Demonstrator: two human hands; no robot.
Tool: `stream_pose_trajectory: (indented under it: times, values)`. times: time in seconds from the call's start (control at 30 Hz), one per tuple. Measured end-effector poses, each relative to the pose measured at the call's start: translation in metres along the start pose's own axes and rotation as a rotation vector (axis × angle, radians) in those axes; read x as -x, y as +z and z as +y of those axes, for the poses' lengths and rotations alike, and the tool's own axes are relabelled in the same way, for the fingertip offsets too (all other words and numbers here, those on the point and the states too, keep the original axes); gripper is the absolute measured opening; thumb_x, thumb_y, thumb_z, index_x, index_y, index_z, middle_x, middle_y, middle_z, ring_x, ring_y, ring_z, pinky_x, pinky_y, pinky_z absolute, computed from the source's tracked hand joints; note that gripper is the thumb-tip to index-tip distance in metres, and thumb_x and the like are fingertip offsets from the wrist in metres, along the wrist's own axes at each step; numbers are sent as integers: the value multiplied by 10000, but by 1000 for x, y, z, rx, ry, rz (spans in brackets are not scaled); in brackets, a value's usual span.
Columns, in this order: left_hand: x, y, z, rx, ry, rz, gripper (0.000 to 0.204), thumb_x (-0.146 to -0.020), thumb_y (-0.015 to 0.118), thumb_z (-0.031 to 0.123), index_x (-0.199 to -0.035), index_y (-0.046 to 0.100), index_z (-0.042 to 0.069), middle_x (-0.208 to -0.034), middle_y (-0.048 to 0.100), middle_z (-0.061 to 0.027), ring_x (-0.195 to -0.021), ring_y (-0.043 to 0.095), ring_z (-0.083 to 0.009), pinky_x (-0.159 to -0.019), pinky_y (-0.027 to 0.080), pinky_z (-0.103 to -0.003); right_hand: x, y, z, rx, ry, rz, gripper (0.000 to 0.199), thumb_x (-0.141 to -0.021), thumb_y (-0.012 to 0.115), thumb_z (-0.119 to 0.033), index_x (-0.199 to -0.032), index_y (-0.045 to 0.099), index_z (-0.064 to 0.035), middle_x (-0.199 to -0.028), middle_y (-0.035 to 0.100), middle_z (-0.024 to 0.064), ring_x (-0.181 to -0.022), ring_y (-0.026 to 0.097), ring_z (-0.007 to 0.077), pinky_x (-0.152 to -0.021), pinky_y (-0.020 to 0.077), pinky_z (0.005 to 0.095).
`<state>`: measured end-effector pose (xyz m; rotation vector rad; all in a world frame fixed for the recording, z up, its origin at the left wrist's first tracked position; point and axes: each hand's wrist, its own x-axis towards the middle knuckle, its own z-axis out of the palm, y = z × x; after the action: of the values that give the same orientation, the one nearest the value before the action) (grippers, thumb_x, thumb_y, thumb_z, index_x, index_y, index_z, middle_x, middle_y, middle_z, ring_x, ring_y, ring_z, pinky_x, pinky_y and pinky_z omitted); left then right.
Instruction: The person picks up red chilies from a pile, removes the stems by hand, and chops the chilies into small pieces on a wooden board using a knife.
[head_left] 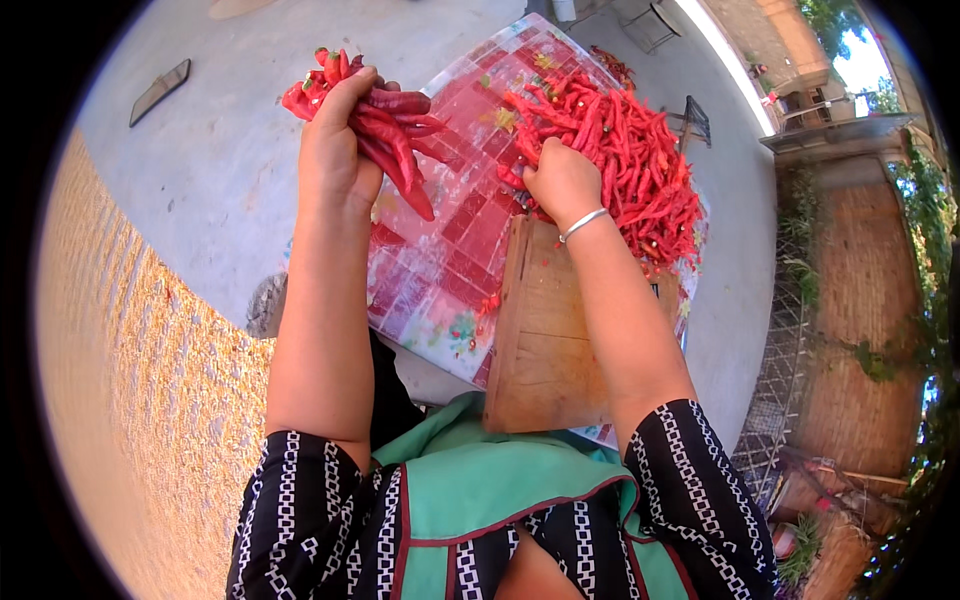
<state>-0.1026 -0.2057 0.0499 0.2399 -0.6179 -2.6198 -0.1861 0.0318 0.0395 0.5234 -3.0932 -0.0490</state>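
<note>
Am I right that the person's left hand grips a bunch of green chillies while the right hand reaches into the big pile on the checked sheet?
Not quite: the chillies in the left hand are red, not green, as the head view shows. The rest holds: the right hand is at the big pile on the checked sheet.

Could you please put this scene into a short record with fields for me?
left hand: raised, gripping a bunch of red chillies
right hand: on the pile of red chillies, bracelet at the wrist
board: wooden chopping board beneath the right forearm
surface: patterned plastic sheet on concrete ground
</note>
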Motion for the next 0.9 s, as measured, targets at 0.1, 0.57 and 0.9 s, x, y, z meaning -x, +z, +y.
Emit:
stream_pose_trajectory:
  times: [0.1, 0.57, 0.9]
  values:
    - [5, 5, -1, -8, -27, -1, 127, -867, 653, 88, -937, 601, -5, -847, 642, -123, -772, 646, -237, -722, 543, -381, 5, 2, 25, -134, -103, 45, 348, -810, 721, -280, -963, 617, 15, -873, 683, 205, -794, 672, 333, -709, 521, 431]
    - [61, 38, -84, -258, -633, -233, 220, -844, 629, 6, -1063, 619, -13, -949, 677, -129, -824, 680, -224, -725, 589, -364, 88, -38, 59, -1483, 200, -149, 278, -896, 640, -48, -1166, 579, -14, -960, 665, 49, -818, 641, 138, -751, 526, 292]
    - [68, 37, -97, -159, -656, -253, 317, -852, 612, -6, -1166, 579, -13, -1075, 665, -138, -926, 677, -244, -823, 581, -387, 111, -43, 29, -1540, 68, -167, 342, -929, 567, -6, -1270, 545, -9, -1085, 647, 42, -913, 619, 123, -753, 536, 278]
